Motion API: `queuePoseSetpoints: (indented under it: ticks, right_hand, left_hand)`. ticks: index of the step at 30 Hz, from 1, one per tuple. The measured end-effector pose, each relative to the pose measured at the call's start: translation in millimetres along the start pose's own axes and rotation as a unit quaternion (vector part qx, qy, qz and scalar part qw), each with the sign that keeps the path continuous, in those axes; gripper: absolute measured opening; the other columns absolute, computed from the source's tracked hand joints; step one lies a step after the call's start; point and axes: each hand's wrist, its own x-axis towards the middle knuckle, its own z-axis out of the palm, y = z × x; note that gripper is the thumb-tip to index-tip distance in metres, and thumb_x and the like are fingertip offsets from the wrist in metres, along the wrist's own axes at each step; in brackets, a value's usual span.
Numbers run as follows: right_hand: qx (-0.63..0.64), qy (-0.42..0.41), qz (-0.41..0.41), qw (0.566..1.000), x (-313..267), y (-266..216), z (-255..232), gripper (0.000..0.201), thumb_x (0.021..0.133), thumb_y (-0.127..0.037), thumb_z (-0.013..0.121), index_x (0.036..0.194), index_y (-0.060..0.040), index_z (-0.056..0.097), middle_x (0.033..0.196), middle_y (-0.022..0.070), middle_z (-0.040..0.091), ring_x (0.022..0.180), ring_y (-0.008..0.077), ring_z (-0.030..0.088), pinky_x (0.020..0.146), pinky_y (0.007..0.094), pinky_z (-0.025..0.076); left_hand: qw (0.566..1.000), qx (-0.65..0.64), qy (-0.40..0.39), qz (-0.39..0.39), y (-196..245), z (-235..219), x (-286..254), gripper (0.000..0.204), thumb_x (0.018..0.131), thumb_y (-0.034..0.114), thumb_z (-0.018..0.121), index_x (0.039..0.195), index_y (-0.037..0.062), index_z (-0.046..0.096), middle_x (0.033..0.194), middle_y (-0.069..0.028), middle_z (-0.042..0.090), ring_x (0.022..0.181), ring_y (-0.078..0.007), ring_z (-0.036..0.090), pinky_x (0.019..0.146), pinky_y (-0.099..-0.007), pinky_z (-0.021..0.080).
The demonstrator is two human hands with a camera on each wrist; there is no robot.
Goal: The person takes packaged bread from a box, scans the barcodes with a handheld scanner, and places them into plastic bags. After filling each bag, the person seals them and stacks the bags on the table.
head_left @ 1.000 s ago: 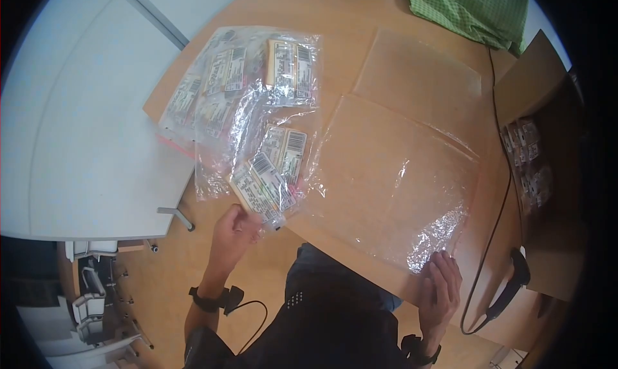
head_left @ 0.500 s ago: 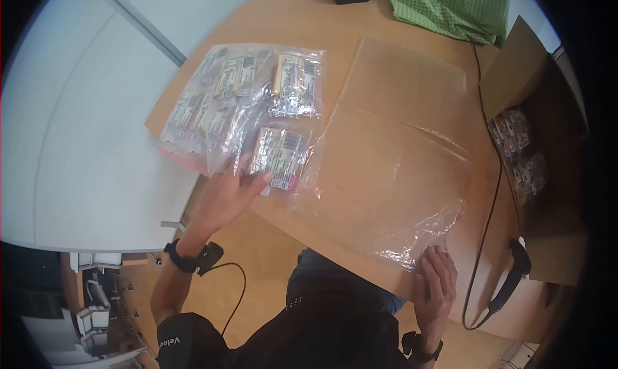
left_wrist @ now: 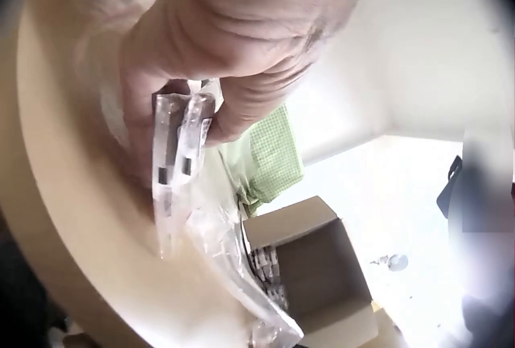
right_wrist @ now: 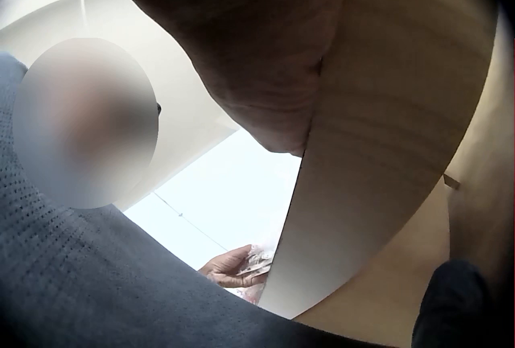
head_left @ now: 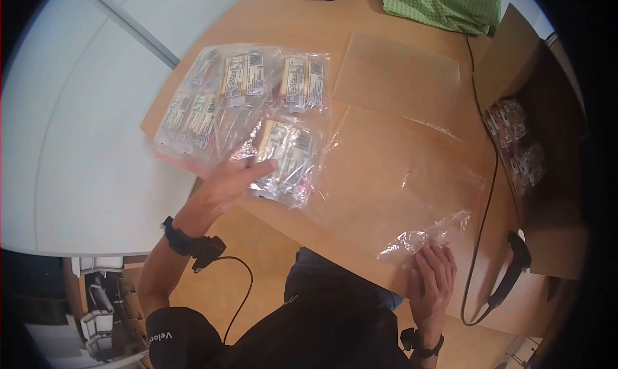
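Observation:
With the thumb over the top, my left hand point(head_left: 222, 185) grips a pair of flat labelled packets point(head_left: 283, 155) in the head view. The left wrist view shows these packets point(left_wrist: 179, 159) edge-on, side by side between thumb and fingers. Clear plastic film lies around them. More labelled packets point(head_left: 243, 76) are spread at the left of the wooden table, under or in clear plastic bags. My right hand point(head_left: 434, 272) rests at the table's near edge, fingers together on the crinkled corner of a large clear bag point(head_left: 399, 169).
Another flat clear bag point(head_left: 399, 73) lies farther back. At the right, an open cardboard box point(head_left: 550, 234) has several packets point(head_left: 515, 134) inside. A black handheld scanner point(head_left: 512, 272) and its cable lie beside it. A green checked cloth point(head_left: 444, 5) lies at the back.
My left hand has moved from the packets' near end to their left side, and its thumb now lies over them. The packets have shifted back from the table edge. My right hand stays in place.

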Motion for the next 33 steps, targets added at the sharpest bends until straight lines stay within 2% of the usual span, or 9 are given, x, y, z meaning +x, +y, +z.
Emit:
queuePoseSetpoints:
  ticks: [5, 8, 12, 16, 19, 22, 24, 29, 33]
  right_hand:
    - [-0.023, 0.061, 0.044, 0.997, -16, 6, -4, 0.027, 0.096, -0.012, 0.066, 0.122, -0.0023, 0.068, 0.130, 0.0172, 0.067, 0.126, 0.0370, 0.063, 0.117, 0.0587, 0.038]
    - [-0.019, 0.147, 0.044, 0.988, -14, -1, 3, 0.038, 0.095, -0.016, 0.069, 0.131, -0.0043, 0.064, 0.136, 0.0205, 0.063, 0.129, 0.0384, 0.060, 0.119, 0.0601, 0.034]
    - [-0.096, -0.077, 0.001, 0.992, 21, -21, -1, 0.054, 0.091, -0.024, 0.075, 0.140, -0.0054, 0.060, 0.150, 0.0210, 0.054, 0.142, 0.0409, 0.048, 0.119, 0.0606, 0.031]
    - [0.113, -0.015, -0.043, 0.993, 49, -40, -23, 0.075, 0.084, -0.025, 0.085, 0.149, -0.0058, 0.052, 0.154, 0.0217, 0.050, 0.141, 0.0412, 0.049, 0.115, 0.0564, 0.040]
    - [0.339, 0.067, -0.034, 0.938, 81, -64, -40, 0.086, 0.082, -0.021, 0.088, 0.155, -0.0072, 0.045, 0.154, 0.0194, 0.052, 0.141, 0.0388, 0.051, 0.114, 0.0515, 0.043]
    - [0.383, 0.039, -0.034, 0.922, 84, -30, -61, 0.089, 0.081, -0.017, 0.088, 0.157, -0.0075, 0.041, 0.151, 0.0158, 0.056, 0.141, 0.0361, 0.052, 0.113, 0.0471, 0.045]
    - [0.349, -0.024, -0.028, 0.936, 74, -9, -53, 0.090, 0.080, -0.016, 0.089, 0.156, -0.0067, 0.042, 0.150, 0.0150, 0.057, 0.139, 0.0369, 0.053, 0.110, 0.0457, 0.048]
    - [0.254, 0.116, -0.005, 0.960, 59, 1, -24, 0.075, 0.080, -0.008, 0.087, 0.147, -0.0071, 0.051, 0.142, 0.0119, 0.063, 0.129, 0.0340, 0.061, 0.104, 0.0441, 0.053]
    - [0.262, 0.094, -0.021, 0.960, 64, 8, -11, 0.061, 0.081, -0.007, 0.087, 0.135, -0.0045, 0.059, 0.128, 0.0123, 0.069, 0.114, 0.0306, 0.068, 0.094, 0.0393, 0.058]
  left_hand:
    - [0.997, 0.042, -0.018, 0.066, 30, -25, -52, 0.057, 0.099, 0.023, 0.071, 0.144, -0.0044, 0.050, 0.129, -0.0109, 0.063, 0.117, -0.0150, 0.058, 0.101, -0.0306, 0.046]
    - [0.992, 0.099, -0.042, -0.060, 45, -49, -83, 0.054, 0.098, 0.017, 0.069, 0.144, -0.0053, 0.050, 0.126, -0.0072, 0.066, 0.114, -0.0126, 0.061, 0.099, -0.0299, 0.049]
    - [0.989, 0.052, -0.137, -0.029, 39, -51, -96, 0.067, 0.094, 0.023, 0.075, 0.147, -0.0063, 0.046, 0.129, -0.0097, 0.065, 0.119, -0.0140, 0.060, 0.105, -0.0331, 0.047]
    - [0.979, 0.065, -0.085, 0.172, 42, 1, -90, 0.060, 0.093, 0.007, 0.077, 0.146, -0.0028, 0.051, 0.130, -0.0109, 0.066, 0.120, -0.0188, 0.062, 0.106, -0.0345, 0.048]
    - [0.826, 0.279, -0.113, 0.476, 82, 53, -83, 0.057, 0.079, 0.001, 0.086, 0.132, 0.0012, 0.065, 0.112, -0.0156, 0.072, 0.101, -0.0318, 0.072, 0.090, -0.0357, 0.059]
    - [0.827, 0.204, -0.119, 0.511, 89, 115, -76, 0.058, 0.077, -0.003, 0.086, 0.131, 0.0014, 0.065, 0.112, -0.0143, 0.072, 0.101, -0.0287, 0.073, 0.085, -0.0335, 0.060]
    - [0.850, 0.154, -0.145, 0.483, 64, 140, -58, 0.070, 0.078, -0.003, 0.087, 0.140, 0.0007, 0.056, 0.119, -0.0154, 0.069, 0.112, -0.0270, 0.069, 0.097, -0.0361, 0.056]
    - [0.895, -0.171, -0.197, 0.361, 16, 169, -25, 0.083, 0.096, 0.026, 0.077, 0.155, -0.0042, 0.029, 0.138, -0.0202, 0.057, 0.137, -0.0305, 0.051, 0.119, -0.0461, 0.035]
    - [0.909, -0.135, -0.204, 0.339, 28, 177, -30, 0.087, 0.100, 0.048, 0.067, 0.155, -0.0066, 0.028, 0.138, -0.0236, 0.057, 0.135, -0.0342, 0.053, 0.118, -0.0464, 0.037]
